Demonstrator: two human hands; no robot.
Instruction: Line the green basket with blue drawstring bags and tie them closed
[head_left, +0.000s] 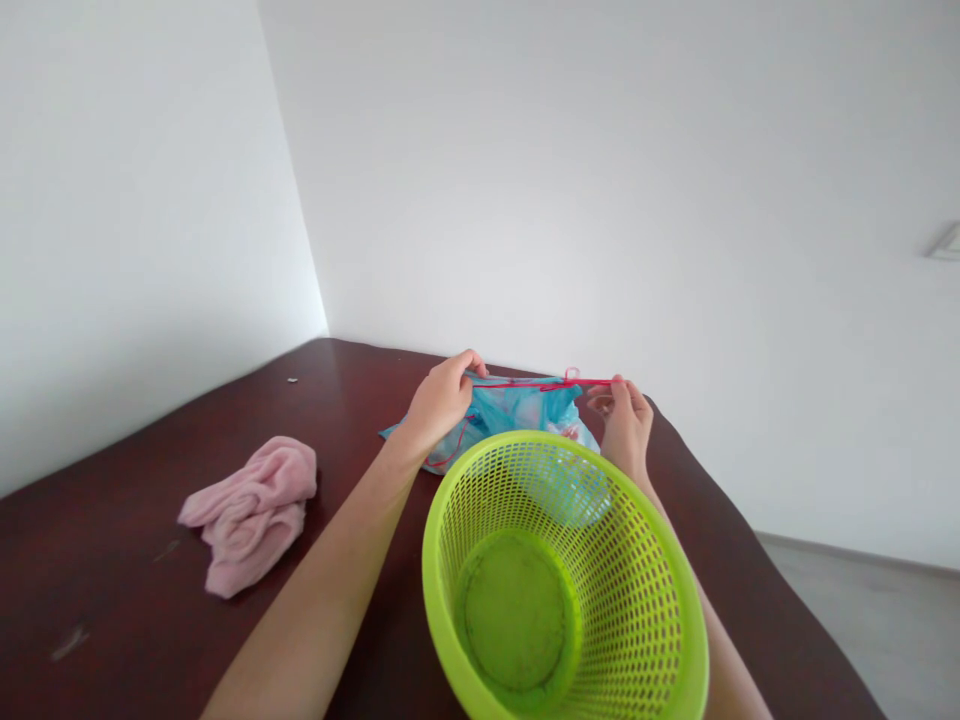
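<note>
tabletop [360, 395], blue bag [517, 406] between left grip [444, 398] and right grip [628, 424] (pinches on red drawstring [594, 382])

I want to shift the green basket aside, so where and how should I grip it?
Probably pinch the left part of its rim, coming from the left. The green basket has a lip all round its wide opening, which faces the camera, and the right forearm runs behind its right side, crowding that approach.
</note>
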